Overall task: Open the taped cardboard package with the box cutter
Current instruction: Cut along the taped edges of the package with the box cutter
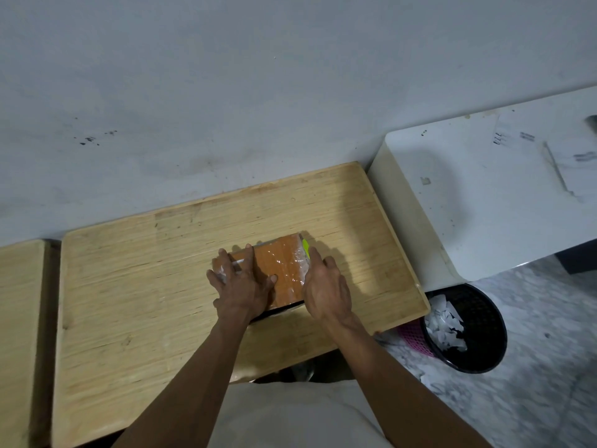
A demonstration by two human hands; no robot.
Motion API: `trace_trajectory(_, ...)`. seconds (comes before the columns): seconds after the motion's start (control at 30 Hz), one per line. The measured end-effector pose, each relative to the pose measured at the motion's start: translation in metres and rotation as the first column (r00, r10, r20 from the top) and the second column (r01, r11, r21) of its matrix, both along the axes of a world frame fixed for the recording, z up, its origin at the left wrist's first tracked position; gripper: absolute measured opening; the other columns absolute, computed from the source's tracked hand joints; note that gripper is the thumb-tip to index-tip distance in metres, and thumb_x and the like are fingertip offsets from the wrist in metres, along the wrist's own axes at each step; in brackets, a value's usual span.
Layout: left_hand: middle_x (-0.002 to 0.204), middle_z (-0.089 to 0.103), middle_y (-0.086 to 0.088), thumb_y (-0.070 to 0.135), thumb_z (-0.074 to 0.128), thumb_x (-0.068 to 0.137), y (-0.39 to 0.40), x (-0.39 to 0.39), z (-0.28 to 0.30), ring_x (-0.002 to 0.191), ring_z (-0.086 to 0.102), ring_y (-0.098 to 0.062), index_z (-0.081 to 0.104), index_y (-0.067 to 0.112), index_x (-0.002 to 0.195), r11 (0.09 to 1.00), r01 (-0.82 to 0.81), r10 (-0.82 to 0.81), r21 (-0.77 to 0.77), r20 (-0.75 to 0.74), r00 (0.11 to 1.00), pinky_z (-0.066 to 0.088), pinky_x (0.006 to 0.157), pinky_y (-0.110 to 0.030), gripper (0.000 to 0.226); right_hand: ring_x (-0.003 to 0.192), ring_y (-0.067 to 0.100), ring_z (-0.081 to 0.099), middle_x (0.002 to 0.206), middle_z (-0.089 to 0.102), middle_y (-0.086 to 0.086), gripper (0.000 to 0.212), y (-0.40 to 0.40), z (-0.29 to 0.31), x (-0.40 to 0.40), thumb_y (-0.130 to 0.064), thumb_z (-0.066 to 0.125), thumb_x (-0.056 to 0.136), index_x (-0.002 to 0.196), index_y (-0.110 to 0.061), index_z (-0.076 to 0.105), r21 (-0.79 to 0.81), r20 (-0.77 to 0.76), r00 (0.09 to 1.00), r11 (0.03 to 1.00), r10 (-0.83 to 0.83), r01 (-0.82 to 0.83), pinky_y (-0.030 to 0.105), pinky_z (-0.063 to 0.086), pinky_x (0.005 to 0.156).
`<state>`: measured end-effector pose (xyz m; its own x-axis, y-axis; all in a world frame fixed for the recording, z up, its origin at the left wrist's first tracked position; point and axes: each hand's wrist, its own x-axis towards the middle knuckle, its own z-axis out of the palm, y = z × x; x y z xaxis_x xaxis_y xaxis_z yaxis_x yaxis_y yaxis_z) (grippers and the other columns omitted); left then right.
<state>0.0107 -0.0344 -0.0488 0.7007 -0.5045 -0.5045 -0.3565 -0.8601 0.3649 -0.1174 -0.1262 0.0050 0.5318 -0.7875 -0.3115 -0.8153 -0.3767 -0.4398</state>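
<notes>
A brown cardboard package wrapped in shiny clear tape lies on the wooden desk. My left hand rests flat over its left part, fingers spread, pressing it down. My right hand sits against the package's right edge and grips a box cutter; only its yellow-green tip shows past my fingers, at the package's far right corner. The blade is hidden.
A second wooden desk adjoins on the left. A white table stands to the right. On the floor at right a black mesh wastebasket holds paper scraps, beside a pink basket. A grey wall rises behind.
</notes>
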Motion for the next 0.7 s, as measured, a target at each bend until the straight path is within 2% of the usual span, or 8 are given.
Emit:
trace_trajectory(0.13,0.16,-0.012,-0.018,0.065,0.054,0.085,0.001,0.003,-0.009,0.147,-0.013,-0.044,0.002,0.043,0.149,0.997,0.075,-0.077,0.028,0.082,0.994,0.024,0.108,-0.067,0.086,0.096,0.031,0.064,0.126,0.053,0.014,0.062,0.002,0.002,-0.004,-0.005,0.052,0.093,0.15,-0.018,0.029,0.017,-0.03,0.999,1.0,0.019,-0.018,0.035,0.052,0.076)
trace_trajectory(0.27,0.158,-0.02,-0.011,0.061,0.057,0.087,0.0,0.001,-0.003,0.145,-0.012,-0.045,0.006,0.044,0.15,0.999,0.046,-0.047,0.016,0.07,0.996,0.026,0.108,-0.066,0.084,0.098,0.03,0.064,0.126,0.055,0.015,0.063,0.006,0.004,-0.008,-0.004,0.054,0.092,0.15,-0.016,0.03,0.017,-0.031,0.999,1.0,0.023,-0.022,0.034,0.053,0.077)
trace_trajectory(0.47,0.157,-0.021,0.002,0.059,0.06,0.087,-0.001,-0.001,0.004,0.142,-0.007,-0.048,0.008,0.047,0.15,1.0,-0.002,0.002,0.003,0.027,1.0,0.041,0.097,-0.068,0.082,0.099,0.03,0.064,0.128,0.053,0.015,0.058,0.015,0.007,-0.016,-0.008,0.048,0.096,0.15,-0.014,0.029,0.015,-0.061,0.998,1.0,0.028,-0.027,0.034,0.052,0.079)
trace_trajectory(0.7,0.158,-0.021,-0.001,0.06,0.058,0.088,0.0,-0.002,0.003,0.142,-0.007,-0.049,0.007,0.044,0.151,1.0,0.018,-0.018,0.001,0.038,0.999,0.037,0.099,-0.067,0.083,0.096,0.031,0.064,0.122,0.056,0.015,0.056,0.032,0.001,-0.037,-0.005,0.043,0.096,0.15,-0.017,0.031,0.008,-0.077,0.997,1.0,0.008,-0.008,0.036,0.051,0.077)
